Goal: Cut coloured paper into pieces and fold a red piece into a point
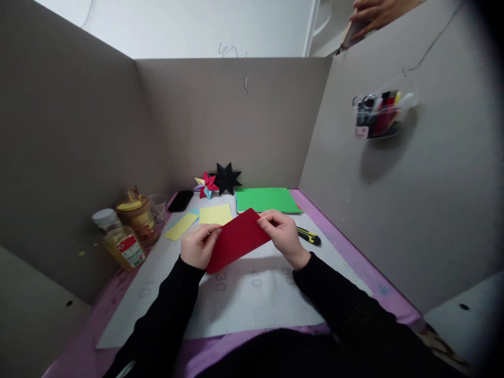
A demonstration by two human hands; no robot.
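A rectangular sheet of red paper (239, 241) is held tilted above the white sheet on the desk. My left hand (200, 244) pinches it at its left end, thumb on top. At the upper right corner my right hand (282, 234) pinches it between thumb and fingers. Yellow paper (216, 213) lies flat just behind the red paper, and a narrower yellow strip (181, 226) rests to its left with some light blue paper under it. Partly behind my right hand lies a black and yellow utility knife (309, 235).
Green paper (268, 200) lies at the back. A black star (226, 178) and a multicoloured folded star (206, 185) stand against the panel. A phone (181, 201), glue bottle (125, 244) and pot (137, 215) line the left. A plastic holder (378, 118) hangs right; another person's hand (374, 13) shows above.
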